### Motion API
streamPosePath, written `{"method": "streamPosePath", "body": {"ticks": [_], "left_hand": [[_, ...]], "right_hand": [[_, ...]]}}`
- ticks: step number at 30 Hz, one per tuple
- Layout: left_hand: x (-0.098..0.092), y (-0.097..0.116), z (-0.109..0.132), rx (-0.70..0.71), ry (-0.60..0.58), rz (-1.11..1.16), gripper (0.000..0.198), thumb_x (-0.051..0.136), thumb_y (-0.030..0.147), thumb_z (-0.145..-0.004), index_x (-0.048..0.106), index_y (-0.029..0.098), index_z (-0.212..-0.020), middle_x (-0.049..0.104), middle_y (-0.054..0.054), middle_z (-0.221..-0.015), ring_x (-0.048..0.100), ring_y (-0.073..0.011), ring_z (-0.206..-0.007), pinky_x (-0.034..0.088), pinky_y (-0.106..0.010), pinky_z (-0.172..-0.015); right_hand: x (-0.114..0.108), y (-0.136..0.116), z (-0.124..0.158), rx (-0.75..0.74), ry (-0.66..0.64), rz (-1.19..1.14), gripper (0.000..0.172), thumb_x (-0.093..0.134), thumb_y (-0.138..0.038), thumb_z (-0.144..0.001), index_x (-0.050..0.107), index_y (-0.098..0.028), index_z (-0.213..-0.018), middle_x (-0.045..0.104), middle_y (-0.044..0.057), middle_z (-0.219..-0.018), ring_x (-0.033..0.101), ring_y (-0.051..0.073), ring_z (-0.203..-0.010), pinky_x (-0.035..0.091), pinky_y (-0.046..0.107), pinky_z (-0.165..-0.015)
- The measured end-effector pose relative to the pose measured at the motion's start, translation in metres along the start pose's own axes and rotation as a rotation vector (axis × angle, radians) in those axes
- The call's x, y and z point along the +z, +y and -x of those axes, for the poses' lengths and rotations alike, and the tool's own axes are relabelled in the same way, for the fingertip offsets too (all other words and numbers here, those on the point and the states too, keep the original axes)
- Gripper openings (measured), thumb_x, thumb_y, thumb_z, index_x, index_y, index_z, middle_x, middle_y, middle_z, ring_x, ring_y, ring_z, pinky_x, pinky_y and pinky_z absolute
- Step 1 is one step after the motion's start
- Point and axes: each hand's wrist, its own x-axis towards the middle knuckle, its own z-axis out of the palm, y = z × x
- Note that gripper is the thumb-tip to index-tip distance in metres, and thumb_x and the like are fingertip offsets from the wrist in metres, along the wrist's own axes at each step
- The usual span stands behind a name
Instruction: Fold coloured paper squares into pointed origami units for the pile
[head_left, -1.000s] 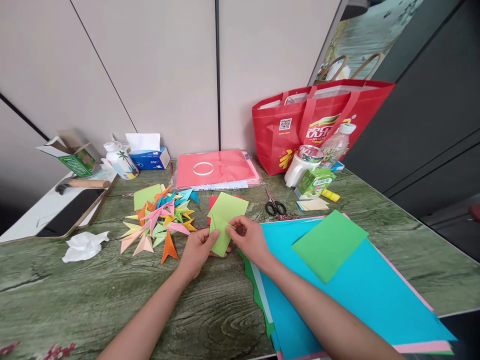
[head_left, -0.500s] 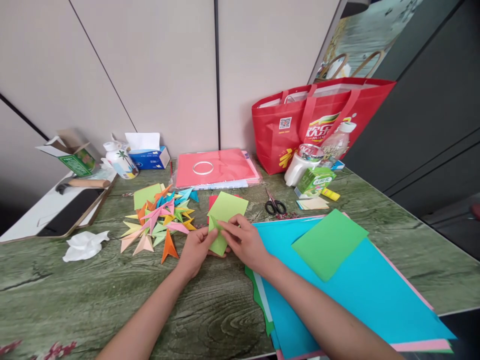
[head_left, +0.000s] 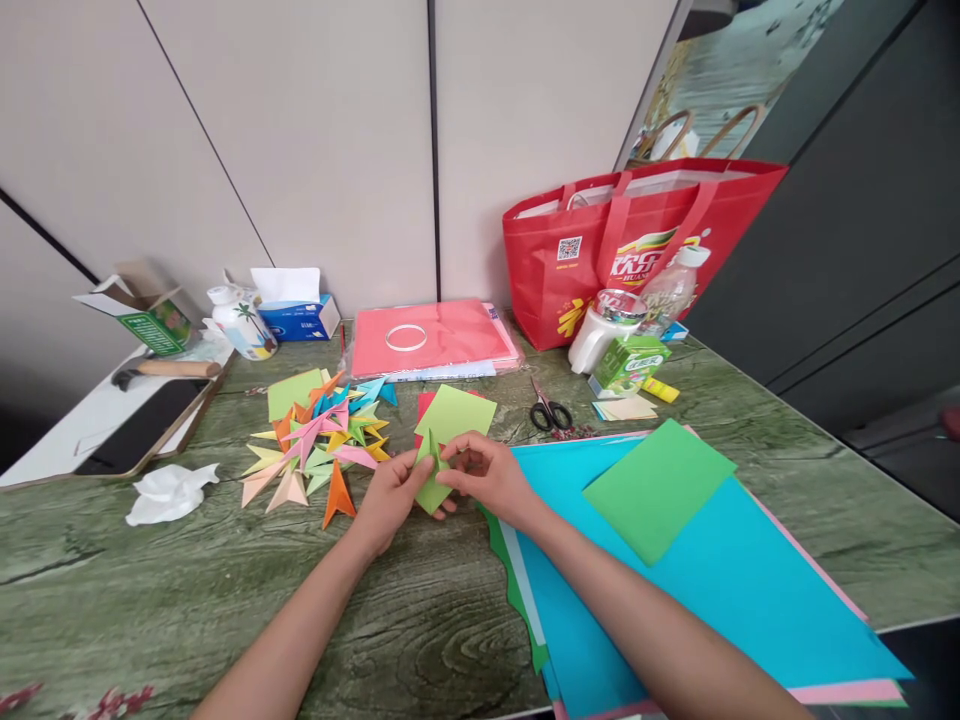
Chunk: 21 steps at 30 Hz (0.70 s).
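Note:
A small light green folded paper (head_left: 430,496), with a raised pointed flap, is held above the table near its middle. My left hand (head_left: 391,498) is closed on its left side, thumb on top and fingers beneath. Thumb and bent forefinger of my right hand (head_left: 487,478) pinch at the right edge of the flap. Just behind lies a light green paper square (head_left: 459,412) over red paper (head_left: 424,402). Left of my hands is a heap of folded paper pieces (head_left: 319,430) in several colours, with an orange one (head_left: 339,497) at its near edge.
Large blue sheets (head_left: 720,600) lie at right under a green square (head_left: 660,490). Scissors (head_left: 550,410), a green box (head_left: 630,366), a glue stick (head_left: 661,390) and a red bag (head_left: 555,270) stand beyond. At left are crumpled tissue (head_left: 171,493), a phone (head_left: 142,425) and a hammer (head_left: 169,369).
The flap of the folded paper now stands up more. My right hand's fingers have curled and shifted slightly along its edge; my left hand keeps its hold.

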Motion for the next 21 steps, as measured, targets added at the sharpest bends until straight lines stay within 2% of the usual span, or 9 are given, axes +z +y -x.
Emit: {"method": "streamPosePath", "body": {"ticks": [4,7,11,14,17,19,21], "left_hand": [[0.0012,0.0001,0.0007,-0.011,-0.031,-0.005,0.038,0.049,0.047,-0.076,0.055,0.011,-0.086,0.066,-0.007,-0.059,0.062,-0.0168,-0.049,0.050,-0.027,-0.046],[0.0016,0.0024,0.0015,-0.009,-0.051,-0.006,0.040,0.050,0.050,-0.074,0.054,0.012,-0.086,0.067,-0.008,-0.063,0.062,-0.0169,-0.051,0.050,-0.026,-0.046],[0.0008,0.0050,0.0020,-0.012,-0.074,-0.036,0.039,0.060,0.044,-0.068,0.054,0.012,-0.089,0.068,-0.010,-0.071,0.063,-0.0172,-0.053,0.050,-0.026,-0.048],[0.0003,0.0041,0.0019,-0.026,-0.081,-0.071,0.035,0.062,0.039,-0.068,0.054,0.011,-0.088,0.067,-0.008,-0.064,0.063,-0.0178,-0.053,0.051,-0.027,-0.048],[0.0010,0.0027,0.0026,-0.023,-0.127,-0.097,0.030,0.059,0.037,-0.071,0.054,0.012,-0.085,0.066,-0.008,-0.068,0.063,-0.0173,-0.054,0.051,-0.027,-0.048],[0.0020,0.0024,0.0036,-0.021,-0.164,-0.107,0.027,0.059,0.036,-0.072,0.054,0.012,-0.083,0.066,-0.010,-0.076,0.063,-0.0173,-0.055,0.051,-0.027,-0.048],[0.0031,0.0026,0.0049,-0.029,-0.196,-0.117,0.027,0.057,0.037,-0.073,0.053,0.012,-0.082,0.066,-0.011,-0.078,0.063,-0.0176,-0.056,0.051,-0.027,-0.048]], "right_hand": [[0.0006,0.0013,0.0000,-0.047,0.026,0.064,0.014,0.063,-0.030,-0.068,0.061,-0.017,-0.072,0.053,0.002,-0.081,0.049,0.009,-0.060,0.044,0.021,-0.054],[-0.0002,-0.0004,-0.0004,-0.078,0.020,0.076,0.010,0.061,-0.027,-0.069,0.062,-0.017,-0.072,0.053,0.003,-0.083,0.051,0.009,-0.063,0.044,0.022,-0.056],[-0.0005,-0.0034,-0.0005,-0.060,0.004,0.066,0.012,0.057,-0.026,-0.072,0.065,-0.018,-0.077,0.055,0.005,-0.093,0.054,0.010,-0.067,0.044,0.021,-0.053],[-0.0004,-0.0025,-0.0007,-0.019,0.005,0.023,0.012,0.059,-0.026,-0.069,0.065,-0.017,-0.076,0.058,0.004,-0.091,0.055,0.010,-0.066,0.044,0.021,-0.053],[-0.0021,-0.0003,-0.0018,0.049,0.023,-0.084,0.023,0.062,-0.027,-0.066,0.060,-0.018,-0.086,0.060,0.002,-0.079,0.053,0.009,-0.058,0.044,0.020,-0.048],[-0.0041,0.0006,-0.0031,0.072,0.033,-0.161,0.035,0.064,-0.027,-0.064,0.056,-0.019,-0.097,0.060,0.001,-0.077,0.054,0.010,-0.060,0.045,0.020,-0.049],[-0.0059,0.0010,-0.0043,0.089,0.030,-0.195,0.036,0.065,-0.028,-0.063,0.058,-0.018,-0.097,0.061,0.000,-0.074,0.055,0.010,-0.061,0.045,0.021,-0.052]]}}
